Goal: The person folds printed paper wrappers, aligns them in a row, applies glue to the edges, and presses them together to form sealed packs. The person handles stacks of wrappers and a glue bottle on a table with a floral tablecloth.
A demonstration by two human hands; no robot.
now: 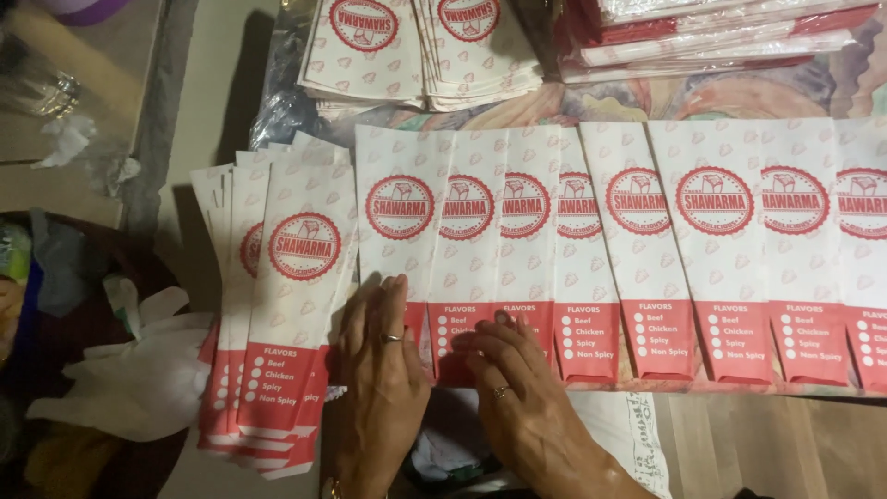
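Patterned tabletop (739, 97), overlapped paper sleeves (637, 249), both hands (443, 370) pressing lower edges

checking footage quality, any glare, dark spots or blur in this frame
Head view: light is even on the row of overlapped paper bags, print sharp; glare on the plastic-wrapped bundles top right; left side falls dark around the crumpled white glove; left hand and right hand slightly soft, casting faint shadows.

Crumpled white gloves (139, 374), wrapped red stacks (721, 32)
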